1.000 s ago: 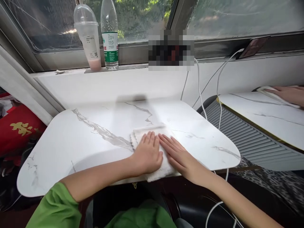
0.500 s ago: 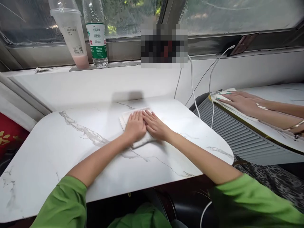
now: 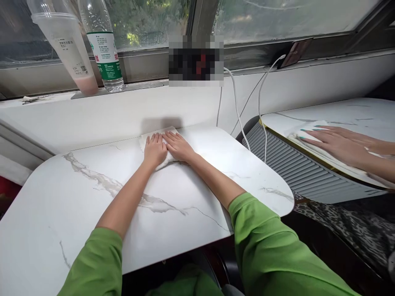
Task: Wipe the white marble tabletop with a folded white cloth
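Note:
A folded white cloth (image 3: 166, 160) lies on a white marble-patterned table (image 3: 191, 193), close to its far edge by the wall. My left hand (image 3: 155, 150) rests flat on the cloth's left part, fingers extended and pointing at the wall. Beside it, touching at the thumb side, my right hand (image 3: 179, 146) presses palm down, also with fingers stretched out. Much of the cloth is hidden under both hands.
On the windowsill stand a plastic cup (image 3: 69, 53) with pink drink and a water bottle (image 3: 105, 53). White cables (image 3: 237, 107) hang down the wall. At right, a co-worker's hands (image 3: 336, 144) lie on a cloth on another table (image 3: 324, 109).
Both my hands and the cloth have slid forward, nearer the wall. The view has shifted slightly. The co-worker's hands have drawn back from the corner of their table.

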`<control>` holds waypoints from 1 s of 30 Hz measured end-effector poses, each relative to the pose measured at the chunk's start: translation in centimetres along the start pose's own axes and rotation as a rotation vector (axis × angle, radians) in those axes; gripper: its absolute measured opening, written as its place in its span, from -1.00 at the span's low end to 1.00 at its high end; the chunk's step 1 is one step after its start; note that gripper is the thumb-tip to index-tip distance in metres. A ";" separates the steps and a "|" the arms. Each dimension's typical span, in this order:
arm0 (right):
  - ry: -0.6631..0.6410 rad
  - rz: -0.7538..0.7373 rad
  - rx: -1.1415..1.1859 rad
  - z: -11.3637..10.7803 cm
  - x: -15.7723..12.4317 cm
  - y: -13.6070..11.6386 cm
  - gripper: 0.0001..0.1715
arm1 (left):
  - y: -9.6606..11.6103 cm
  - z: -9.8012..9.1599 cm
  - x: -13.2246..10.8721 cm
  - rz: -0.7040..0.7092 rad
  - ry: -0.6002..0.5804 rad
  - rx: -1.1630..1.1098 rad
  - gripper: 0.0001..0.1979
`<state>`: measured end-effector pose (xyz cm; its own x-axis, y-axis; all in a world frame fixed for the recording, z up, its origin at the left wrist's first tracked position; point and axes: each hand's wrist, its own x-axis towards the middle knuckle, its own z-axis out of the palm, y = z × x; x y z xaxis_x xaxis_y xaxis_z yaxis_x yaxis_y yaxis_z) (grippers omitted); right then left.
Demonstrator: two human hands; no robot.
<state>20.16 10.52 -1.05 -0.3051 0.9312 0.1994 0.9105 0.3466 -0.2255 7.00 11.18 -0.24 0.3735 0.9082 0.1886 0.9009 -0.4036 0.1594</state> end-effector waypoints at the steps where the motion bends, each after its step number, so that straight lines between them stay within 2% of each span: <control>1: -0.011 0.004 -0.003 -0.1 -0.3 -0.2 -0.35 | 0.0 -0.1 -0.3 0.001 -0.014 0.002 -0.47; 5: -0.042 0.015 -0.013 -0.4 -2.6 -0.9 -0.34 | 0.6 -0.5 -2.1 0.043 -0.058 0.004 -0.47; 9: -0.024 0.001 -0.040 -0.6 -8.1 -0.9 -0.33 | 3.2 -0.8 -5.7 0.122 -0.126 0.004 -0.44; 12: 0.000 0.010 -0.045 -1.5 -13.8 0.2 -0.32 | 7.1 -0.7 -8.7 0.203 -0.168 -0.028 -0.42; 16: 0.033 0.030 0.064 -3.8 -21.1 3.6 -0.34 | 13.5 -0.2 -11.9 0.317 -0.151 -0.062 -0.41; 20: 0.122 0.201 0.250 -6.0 -25.6 6.9 -0.44 | 18.7 0.4 -13.1 0.362 -0.103 -0.079 -0.39; 24: 0.232 0.293 0.220 -6.0 -26.0 7.7 -0.47 | 20.9 1.1 -12.5 0.368 -0.077 -0.088 -0.39; 30: 0.222 0.260 0.159 -5.5 -21.8 9.6 -0.42 | 21.1 2.3 -8.7 0.306 -0.053 -0.077 -0.39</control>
<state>37.04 -7.09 -2.33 0.0147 0.9492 0.3143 0.8897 0.1309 -0.4373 23.30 -4.99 -0.75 0.6372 0.7472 0.1886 0.7264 -0.6641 0.1769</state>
